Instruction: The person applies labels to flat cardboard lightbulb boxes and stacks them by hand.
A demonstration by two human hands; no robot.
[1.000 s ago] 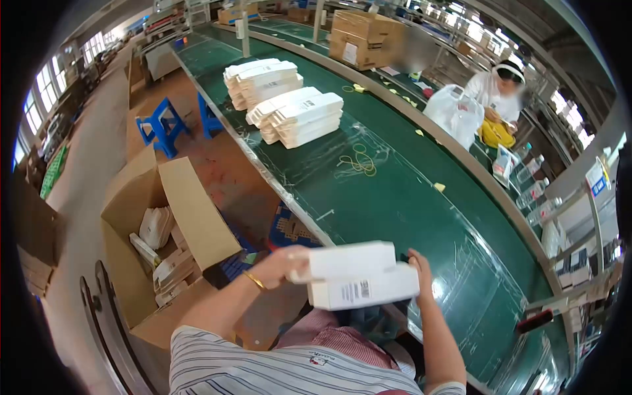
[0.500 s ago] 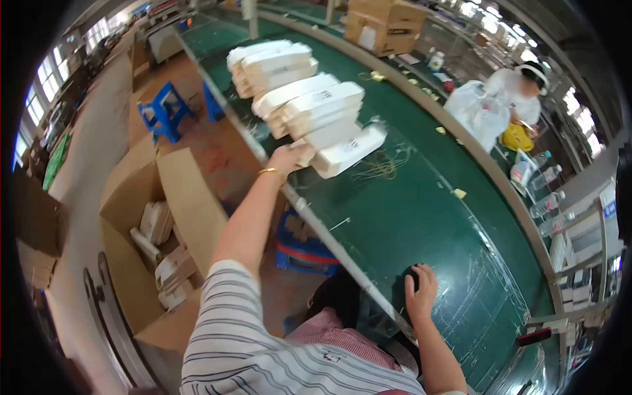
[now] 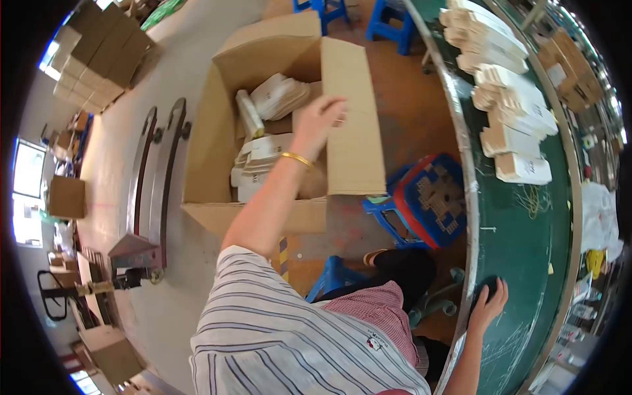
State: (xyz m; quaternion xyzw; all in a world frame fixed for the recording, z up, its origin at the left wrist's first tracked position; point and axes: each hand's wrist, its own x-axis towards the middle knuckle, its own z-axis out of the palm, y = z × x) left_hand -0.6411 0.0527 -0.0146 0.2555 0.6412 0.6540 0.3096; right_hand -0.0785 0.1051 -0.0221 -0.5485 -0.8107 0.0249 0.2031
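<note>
Where the head view looks down past a striped shirt, the left hand (image 3: 320, 118) hangs at twelve o'clock over an open brown cardboard carton (image 3: 209, 131). Its fingers are loosely spread and hold nothing, and I cannot tell whether they touch the long flap beneath them. A thin gold bangle (image 3: 297, 159) circles the wrist. The carton stands on the floor at eleven o'clock, flaps folded outward, walls plain and creased. Inside lie white folded paperboard packs (image 3: 263, 155): a flat heap at the near side, a bundle towards the far corner.

At four o'clock the right hand (image 3: 490, 303) lies palm down on the long green tabletop (image 3: 526, 250), fingers spread and gripping nothing, with its fingertips at a small dark patch. This tabletop curves from five o'clock up to one o'clock behind a metal rim. It carries stacks of white flat boxes (image 3: 507, 99) at two o'clock.

Between carton and tabletop, at three o'clock, stands a blue plastic stool with a red rim (image 3: 434, 201). A metal hand truck (image 3: 148, 191) lies on the pale concrete floor (image 3: 164, 296) at nine o'clock. Stacked brown cardboard boxes (image 3: 108, 52) wait at ten o'clock.
</note>
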